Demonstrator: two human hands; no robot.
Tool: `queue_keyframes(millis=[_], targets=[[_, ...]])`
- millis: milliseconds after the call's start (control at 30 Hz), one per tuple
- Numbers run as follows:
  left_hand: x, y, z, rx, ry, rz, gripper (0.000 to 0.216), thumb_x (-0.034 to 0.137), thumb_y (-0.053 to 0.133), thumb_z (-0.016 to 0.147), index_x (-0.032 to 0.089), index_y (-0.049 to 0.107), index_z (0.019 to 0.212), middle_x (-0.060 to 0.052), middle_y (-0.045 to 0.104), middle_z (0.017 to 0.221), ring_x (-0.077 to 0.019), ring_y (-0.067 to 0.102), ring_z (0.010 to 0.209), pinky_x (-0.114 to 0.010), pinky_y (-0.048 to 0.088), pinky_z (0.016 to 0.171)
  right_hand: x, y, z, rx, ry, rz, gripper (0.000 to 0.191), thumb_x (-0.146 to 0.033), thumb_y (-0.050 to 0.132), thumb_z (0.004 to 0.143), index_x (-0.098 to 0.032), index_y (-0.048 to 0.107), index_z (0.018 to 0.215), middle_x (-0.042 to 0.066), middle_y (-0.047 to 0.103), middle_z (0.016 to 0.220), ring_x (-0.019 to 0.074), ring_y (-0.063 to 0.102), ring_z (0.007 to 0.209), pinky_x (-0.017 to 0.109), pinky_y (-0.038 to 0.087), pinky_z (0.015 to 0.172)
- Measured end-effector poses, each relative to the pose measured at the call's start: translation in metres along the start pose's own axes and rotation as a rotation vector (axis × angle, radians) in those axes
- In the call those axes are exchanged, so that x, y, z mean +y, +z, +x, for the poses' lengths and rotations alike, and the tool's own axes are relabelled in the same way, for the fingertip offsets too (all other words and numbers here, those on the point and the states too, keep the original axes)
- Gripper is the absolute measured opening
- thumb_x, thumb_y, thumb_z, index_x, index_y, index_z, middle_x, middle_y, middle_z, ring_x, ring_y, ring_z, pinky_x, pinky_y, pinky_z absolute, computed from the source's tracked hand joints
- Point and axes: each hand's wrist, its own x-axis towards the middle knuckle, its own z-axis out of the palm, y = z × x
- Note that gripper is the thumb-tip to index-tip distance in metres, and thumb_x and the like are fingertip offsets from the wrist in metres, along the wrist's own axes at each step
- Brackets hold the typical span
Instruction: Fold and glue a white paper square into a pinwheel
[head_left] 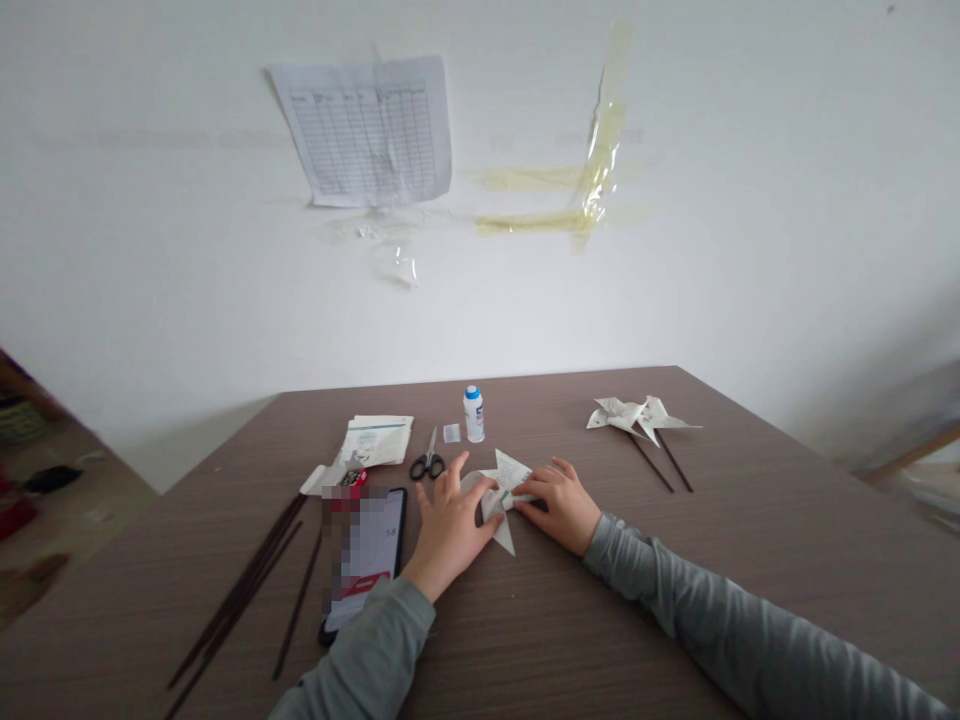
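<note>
A paper pinwheel [504, 478] made from a printed page lies on the table between my hands, its pointed blades sticking out up and down. My left hand [454, 520] has thumb and index finger on the pinwheel's left side, with the other fingers spread above the table. On the right side, my right hand [561, 503] pinches the pinwheel near its middle, fingers curled. The very centre of the paper is partly covered by fingertips. Just beyond my left hand lie black-handled scissors [427, 464], a small clear square packet [451, 433] and a white glue bottle [475, 418] with a blue cap.
Two finished-looking pinwheels on dark sticks [651, 462] lie at the back right. To the left are a stack of paper squares [379, 440], a phone [367, 560], a small red item [354, 478] and several dark sticks [251, 575]. The table [600, 640] meets a white wall.
</note>
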Motion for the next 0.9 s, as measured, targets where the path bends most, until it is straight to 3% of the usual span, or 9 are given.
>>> queue_keyframes(millis=[267,400,500,667,800,900], targets=[[-0.010,0.015,0.001,0.067,-0.002,0.054,0.050,0.033,0.093,0.112,0.036,0.087,0.162,-0.017,0.059,0.201,-0.0516,0.055,0.189,-0.092,0.041,0.152,0.003,-0.002,-0.001,0.018,-0.024,0.011,0.015,-0.029,0.087,0.121,-0.031,0.099,0.129,0.008,0.098,0.114,0.0302,0.093,0.113,0.066,0.058,0.142],[-0.005,0.009,-0.001,0.040,-0.039,0.104,0.047,0.028,0.084,0.117,0.031,0.087,0.164,-0.021,0.059,0.201,-0.0500,0.056,0.188,-0.091,0.040,0.153,0.004,-0.007,0.000,0.017,0.012,0.100,0.032,-0.024,0.083,0.120,-0.031,0.094,0.149,0.002,0.098,0.104,0.0276,0.095,0.098,0.067,0.060,0.142],[-0.001,0.000,-0.002,0.015,-0.058,0.113,0.041,0.027,0.082,0.119,0.030,0.090,0.159,-0.022,0.061,0.200,-0.0498,0.059,0.187,-0.091,0.041,0.152,0.004,-0.010,0.001,0.053,0.025,0.133,0.041,-0.021,0.079,0.120,-0.031,0.091,0.158,0.001,0.097,0.099,0.0276,0.095,0.094,0.060,0.065,0.137],[0.000,-0.005,-0.002,0.013,-0.053,0.115,0.040,0.024,0.082,0.120,0.031,0.092,0.158,-0.021,0.063,0.199,-0.0504,0.061,0.186,-0.093,0.041,0.152,0.011,-0.013,0.004,0.095,0.006,0.079,0.037,-0.014,0.071,0.120,-0.027,0.094,0.147,0.012,0.100,0.128,0.0322,0.095,0.124,0.049,0.073,0.121],[-0.004,-0.001,-0.002,0.055,-0.030,0.134,0.043,0.023,0.085,0.118,0.031,0.092,0.160,-0.021,0.067,0.196,-0.0513,0.064,0.183,-0.093,0.044,0.151,0.021,-0.013,0.006,0.015,0.012,0.046,0.038,-0.011,0.074,0.115,-0.026,0.094,0.143,0.014,0.095,0.160,0.0356,0.090,0.151,0.057,0.070,0.135],[-0.008,0.003,-0.001,0.100,-0.017,0.158,0.045,0.024,0.085,0.118,0.031,0.091,0.162,-0.021,0.071,0.192,-0.0508,0.068,0.179,-0.091,0.048,0.149,0.026,-0.013,0.005,-0.062,0.026,0.028,0.041,-0.011,0.075,0.113,-0.031,0.096,0.142,0.012,0.094,0.163,0.0363,0.089,0.153,0.063,0.065,0.142]])
